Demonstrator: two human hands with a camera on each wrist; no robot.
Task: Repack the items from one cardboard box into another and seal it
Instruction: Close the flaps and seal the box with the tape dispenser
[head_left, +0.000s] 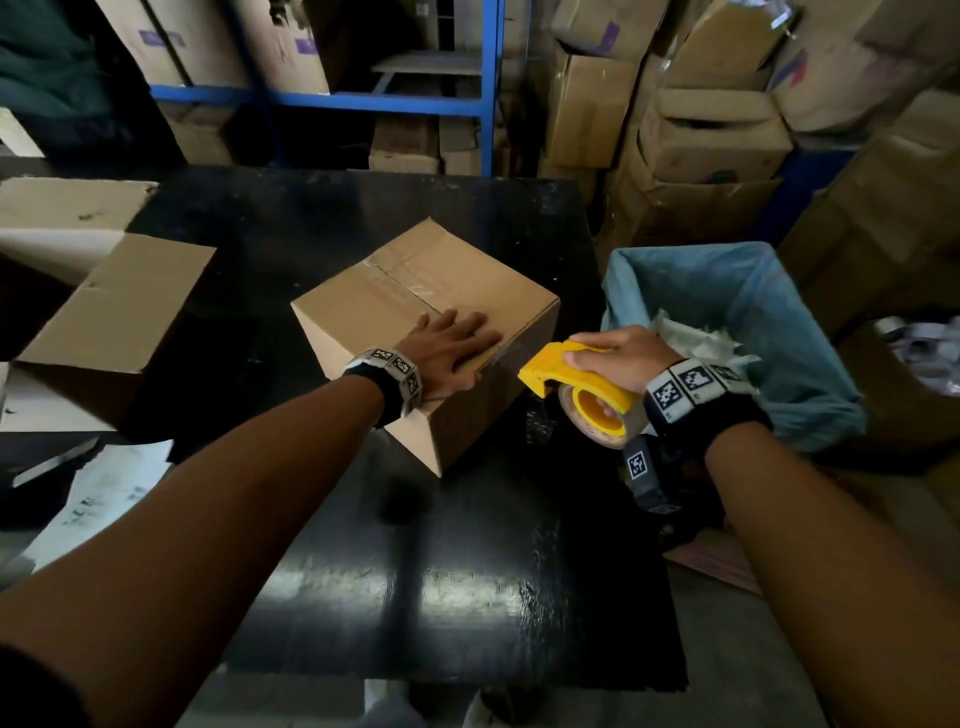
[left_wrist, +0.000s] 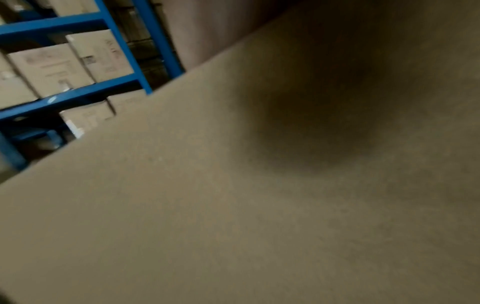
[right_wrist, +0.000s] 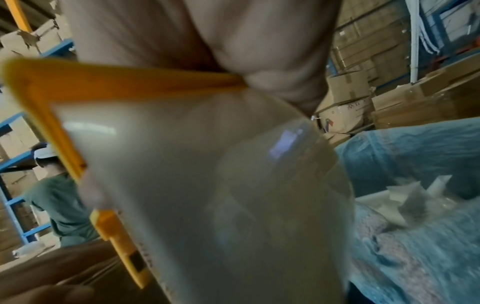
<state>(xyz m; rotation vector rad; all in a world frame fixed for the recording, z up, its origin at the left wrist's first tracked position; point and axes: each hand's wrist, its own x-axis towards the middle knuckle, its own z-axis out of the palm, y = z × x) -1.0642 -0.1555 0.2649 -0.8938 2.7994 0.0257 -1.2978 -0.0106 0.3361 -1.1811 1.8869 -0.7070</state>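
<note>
A closed cardboard box (head_left: 395, 306) with clear tape along its top seam sits in the middle of the black table (head_left: 467, 571). My left hand (head_left: 449, 348) lies flat on the box's near right top edge, fingers straight. My right hand (head_left: 618, 358) grips a yellow tape dispenser (head_left: 576, 379) with a clear tape roll, held just right of the box's near corner. A strip of tape runs from the box side toward the dispenser. In the left wrist view only the box's cardboard surface (left_wrist: 233, 205) fills the picture. The right wrist view shows the dispenser frame (right_wrist: 52, 123) and roll (right_wrist: 233, 185) close up.
An open empty cardboard box (head_left: 104, 312) lies at the table's left. A bin with a blue liner (head_left: 753, 322) holding crumpled plastic stands right of the table. Blue shelving (head_left: 488, 88) and stacked boxes stand behind. Papers (head_left: 104, 488) lie at the lower left. A person in green (right_wrist: 59, 201) stands far off.
</note>
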